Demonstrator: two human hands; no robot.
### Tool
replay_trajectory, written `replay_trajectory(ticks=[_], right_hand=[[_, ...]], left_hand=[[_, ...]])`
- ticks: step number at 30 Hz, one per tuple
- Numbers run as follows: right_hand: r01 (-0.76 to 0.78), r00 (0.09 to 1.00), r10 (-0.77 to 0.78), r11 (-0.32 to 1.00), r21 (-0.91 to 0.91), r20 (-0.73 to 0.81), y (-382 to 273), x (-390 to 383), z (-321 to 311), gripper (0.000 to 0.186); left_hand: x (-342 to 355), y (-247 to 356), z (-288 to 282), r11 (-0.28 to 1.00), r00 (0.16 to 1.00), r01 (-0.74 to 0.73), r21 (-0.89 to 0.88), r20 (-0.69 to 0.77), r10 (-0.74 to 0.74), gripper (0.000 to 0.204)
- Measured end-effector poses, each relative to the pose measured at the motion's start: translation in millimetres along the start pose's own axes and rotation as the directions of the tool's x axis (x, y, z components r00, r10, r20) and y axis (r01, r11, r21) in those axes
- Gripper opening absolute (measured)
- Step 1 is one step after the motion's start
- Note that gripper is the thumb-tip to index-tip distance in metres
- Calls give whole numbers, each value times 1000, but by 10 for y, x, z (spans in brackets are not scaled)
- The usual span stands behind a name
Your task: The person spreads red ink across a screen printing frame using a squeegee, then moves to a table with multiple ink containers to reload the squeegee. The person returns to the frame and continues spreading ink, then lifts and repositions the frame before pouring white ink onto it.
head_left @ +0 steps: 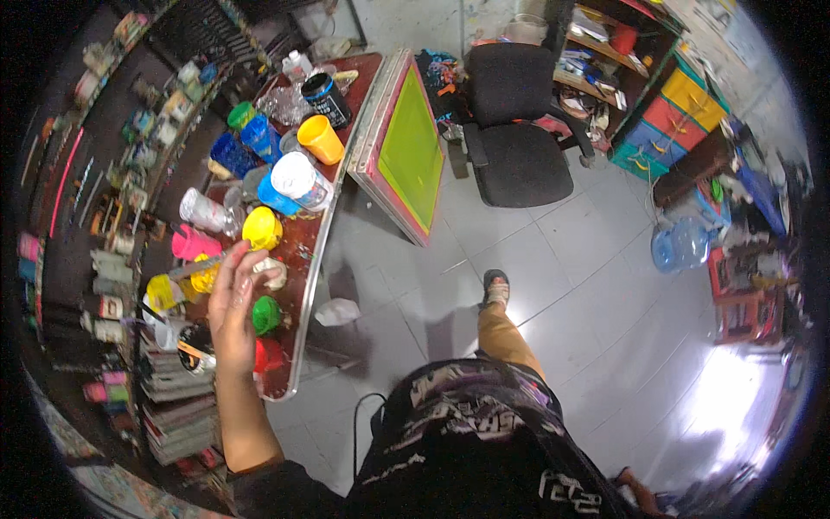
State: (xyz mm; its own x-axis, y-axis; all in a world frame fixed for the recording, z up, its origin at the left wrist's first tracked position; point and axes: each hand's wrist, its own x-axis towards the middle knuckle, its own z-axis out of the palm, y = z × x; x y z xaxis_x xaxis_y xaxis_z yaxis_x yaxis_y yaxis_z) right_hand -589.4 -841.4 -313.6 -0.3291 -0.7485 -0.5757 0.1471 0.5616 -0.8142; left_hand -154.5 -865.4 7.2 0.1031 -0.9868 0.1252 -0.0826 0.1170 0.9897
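My left hand (233,298) is raised over the left part of the dark red table (298,285), its fingers bent. A flat grey strip, like a spatula (197,265), runs out to the left from those fingers, which seem closed on it. Close around are a yellow cup (262,227), a pink cup (196,243), another yellow cup (205,275) and a crumpled white lump (273,273). Nearer to me sit a green pot (266,315) and a red one (269,355). At the lower right edge, a dark, blurred bit of skin may be my right hand (637,493); its fingers cannot be made out.
Farther along the table stand a white tub (300,179), an orange-yellow cup (321,139) and a black jar (325,99). A framed screen (411,151) leans against the table's right edge. Crowded shelves (112,225) line the left. A black office chair (519,160) and coloured drawers (670,125) stand beyond.
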Motion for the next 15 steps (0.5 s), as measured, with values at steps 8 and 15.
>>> replay_trajectory(ticks=[8,15], right_hand=[[347,938,-345,934,-79,40,-2360,1554,-533,24],[712,646,-673,701,33,360,-5212,2666,-208,24]], left_hand=[[904,-1020,670,957,864,197,-212,-423,-272,44],[1971,-3394,1542,932,627,117,-343,-702,-337,19]])
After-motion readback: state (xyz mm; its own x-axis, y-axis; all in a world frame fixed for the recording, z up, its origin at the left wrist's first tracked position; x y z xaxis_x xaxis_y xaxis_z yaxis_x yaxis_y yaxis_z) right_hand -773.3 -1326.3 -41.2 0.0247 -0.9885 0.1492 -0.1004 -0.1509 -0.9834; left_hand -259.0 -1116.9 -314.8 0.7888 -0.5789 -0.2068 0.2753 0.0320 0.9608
